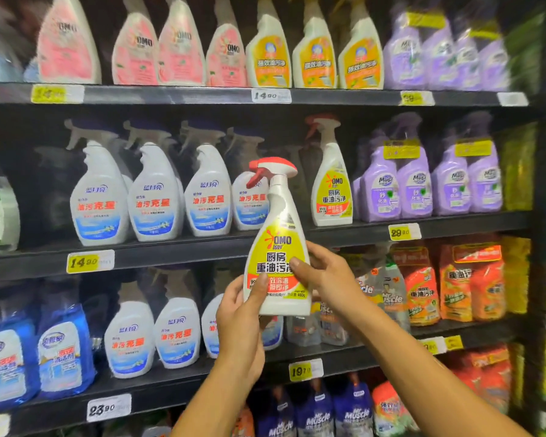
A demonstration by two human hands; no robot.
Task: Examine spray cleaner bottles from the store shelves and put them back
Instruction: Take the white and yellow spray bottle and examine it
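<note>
Both hands grip the white OMO spray bottle (276, 247) before the shelves: left hand (238, 313) at its base, right hand (320, 272) across the label, thumbs hiding some print. Top-shelf bottles (178, 48) blur.

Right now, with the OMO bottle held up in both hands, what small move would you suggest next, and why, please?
Probably lift the OMO bottle up and right into the gap on the middle shelf, left of its twin bottle. Left hand and right hand both grip its lower body with the label facing the camera, so it looks examined, and that slot appears free.
</note>
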